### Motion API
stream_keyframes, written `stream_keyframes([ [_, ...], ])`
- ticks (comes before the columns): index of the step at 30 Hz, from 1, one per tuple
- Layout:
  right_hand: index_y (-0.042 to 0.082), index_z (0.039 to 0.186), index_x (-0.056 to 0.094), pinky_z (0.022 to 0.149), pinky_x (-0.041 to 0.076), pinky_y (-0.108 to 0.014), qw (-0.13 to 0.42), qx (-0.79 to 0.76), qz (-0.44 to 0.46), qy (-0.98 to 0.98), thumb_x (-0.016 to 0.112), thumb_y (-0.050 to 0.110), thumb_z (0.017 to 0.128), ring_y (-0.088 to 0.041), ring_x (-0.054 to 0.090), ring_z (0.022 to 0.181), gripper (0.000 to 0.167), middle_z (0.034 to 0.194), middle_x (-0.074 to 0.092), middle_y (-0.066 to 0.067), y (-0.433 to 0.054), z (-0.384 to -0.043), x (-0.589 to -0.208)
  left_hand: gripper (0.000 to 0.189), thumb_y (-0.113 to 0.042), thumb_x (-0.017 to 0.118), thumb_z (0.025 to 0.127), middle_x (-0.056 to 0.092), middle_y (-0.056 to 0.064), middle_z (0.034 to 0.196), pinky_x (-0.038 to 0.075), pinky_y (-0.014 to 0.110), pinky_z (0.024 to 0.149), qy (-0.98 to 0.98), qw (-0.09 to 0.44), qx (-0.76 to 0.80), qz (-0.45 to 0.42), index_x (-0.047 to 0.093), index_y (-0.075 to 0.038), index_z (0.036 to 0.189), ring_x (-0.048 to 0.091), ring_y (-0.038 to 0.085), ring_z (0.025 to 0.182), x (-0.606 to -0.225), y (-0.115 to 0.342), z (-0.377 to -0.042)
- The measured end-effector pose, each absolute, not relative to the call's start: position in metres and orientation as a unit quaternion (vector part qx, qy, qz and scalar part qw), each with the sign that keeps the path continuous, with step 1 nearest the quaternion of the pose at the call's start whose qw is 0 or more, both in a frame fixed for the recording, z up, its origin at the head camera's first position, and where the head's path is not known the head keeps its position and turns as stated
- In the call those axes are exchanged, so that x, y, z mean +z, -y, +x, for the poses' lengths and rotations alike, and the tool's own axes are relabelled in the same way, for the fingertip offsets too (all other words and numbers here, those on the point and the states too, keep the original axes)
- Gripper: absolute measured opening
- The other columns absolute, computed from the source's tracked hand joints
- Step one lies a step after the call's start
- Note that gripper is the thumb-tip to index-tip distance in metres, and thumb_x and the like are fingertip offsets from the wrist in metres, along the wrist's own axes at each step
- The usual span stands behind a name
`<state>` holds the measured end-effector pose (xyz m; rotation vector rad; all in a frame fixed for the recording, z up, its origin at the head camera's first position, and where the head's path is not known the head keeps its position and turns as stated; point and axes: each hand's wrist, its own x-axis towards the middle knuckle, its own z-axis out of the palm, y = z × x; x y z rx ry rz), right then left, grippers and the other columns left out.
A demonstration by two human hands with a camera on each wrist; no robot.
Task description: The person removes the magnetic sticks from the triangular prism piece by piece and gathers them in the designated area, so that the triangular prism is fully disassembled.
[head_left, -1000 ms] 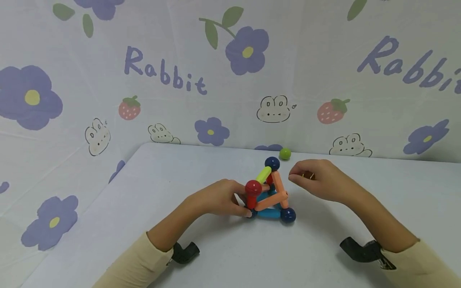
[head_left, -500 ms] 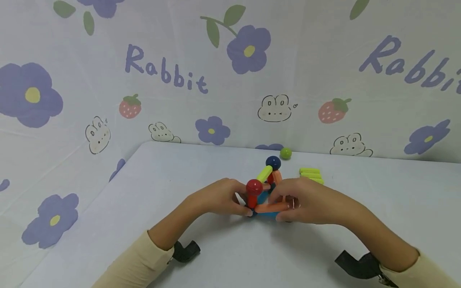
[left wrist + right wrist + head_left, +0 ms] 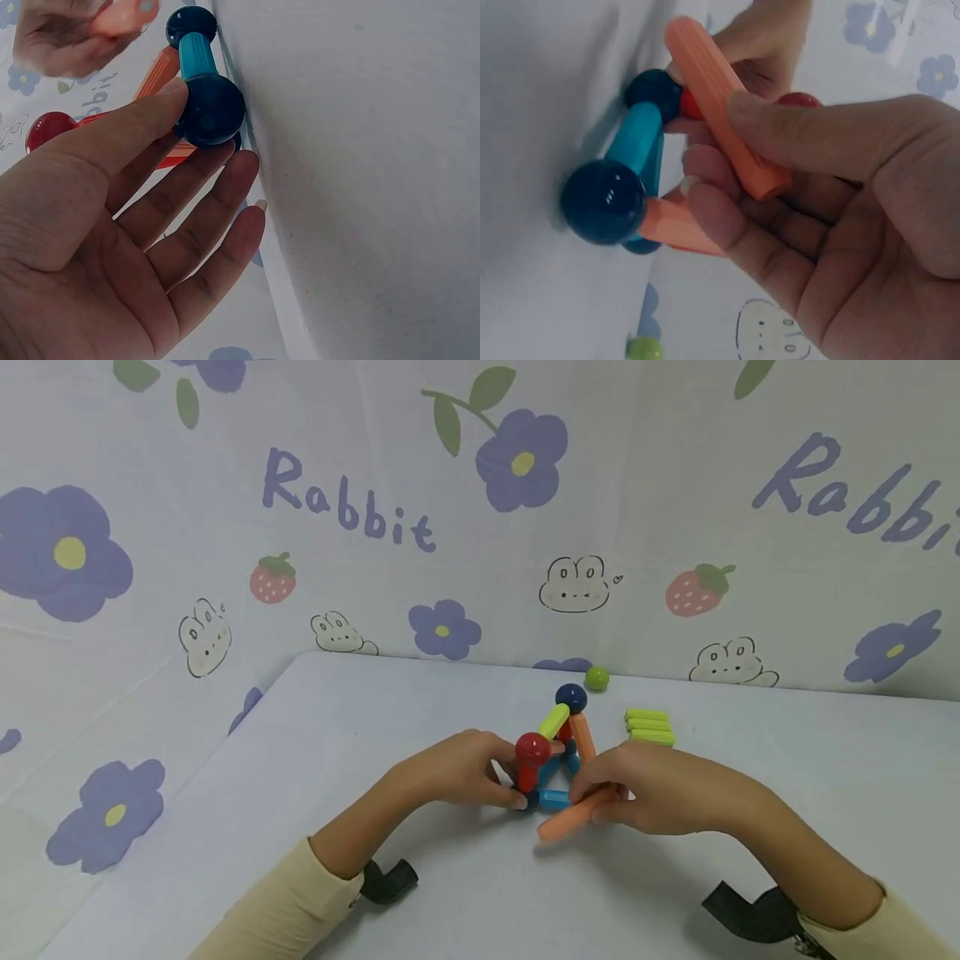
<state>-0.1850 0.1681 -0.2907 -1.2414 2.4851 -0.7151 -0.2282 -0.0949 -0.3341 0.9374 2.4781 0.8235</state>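
A frame of magnetic sticks and balls stands on the table. My left hand [image 3: 465, 772] pinches the dark blue ball [image 3: 212, 111] at its lower left corner, thumb against fingertips. Above that corner a red stick [image 3: 527, 777] carries a red ball [image 3: 532, 749]. A yellow-green stick [image 3: 554, 722] slopes up to the top blue ball [image 3: 572, 697], and an orange stick leads down from it. My right hand [image 3: 667, 785] holds a loose orange stick [image 3: 720, 105] between thumb and fingers, in front of the frame. The near right blue ball [image 3: 604, 201] is hidden behind this hand in the head view.
Several yellow-green sticks [image 3: 649, 727] lie side by side behind my right hand. A green ball [image 3: 597, 678] sits at the table's back edge, by the patterned cloth [image 3: 360, 585]. Light blue sticks [image 3: 635, 139] join the base balls.
My right hand has come from the frame's right side, taken hold of an orange stick and pulled it off toward the front. The left hand keeps its place.
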Motion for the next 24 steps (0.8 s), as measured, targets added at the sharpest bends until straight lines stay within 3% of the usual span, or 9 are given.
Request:
stream_keyframes([
  [11, 0.02, 0.109, 0.072, 0.074, 0.054, -0.029, 0.08, -0.252, -0.395, -0.88, 0.076, 0.0, 0.087, -0.014, 0.057, 0.088, 0.03, 0.095, 0.064, 0.012, -0.189, -0.192, -0.282, 0.03, -0.02, 0.082, 0.085, 0.072, -0.006, 0.099, 0.055, 0.023, 0.075, -0.878, 0.183, 0.293, 0.331, 0.074, -0.011, 0.113, 0.067, 0.011, 0.084, -0.334, 0.095, -0.228],
  [18, 0.016, 0.106, 0.071, 0.066, 0.054, -0.028, 0.061, -0.259, -0.365, -0.892, 0.074, 0.004, 0.09, -0.014, 0.058, 0.079, 0.02, 0.092, 0.064, 0.008, -0.207, -0.206, -0.285, 0.029, -0.019, 0.082, 0.086, 0.072, -0.006, 0.099, 0.055, 0.023, 0.075, -0.878, 0.182, 0.294, 0.332, 0.074, -0.011, 0.112, 0.067, 0.013, 0.086, -0.334, 0.095, -0.227],
  [24, 0.011, 0.105, 0.072, 0.07, 0.056, -0.031, 0.027, -0.251, -0.323, -0.912, 0.073, 0.003, 0.09, -0.014, 0.061, 0.081, 0.017, 0.09, 0.066, 0.006, -0.224, -0.218, -0.288, 0.029, -0.019, 0.082, 0.086, 0.072, -0.006, 0.099, 0.055, 0.024, 0.076, -0.878, 0.18, 0.295, 0.332, 0.074, -0.011, 0.113, 0.067, 0.014, 0.088, -0.335, 0.095, -0.227],
])
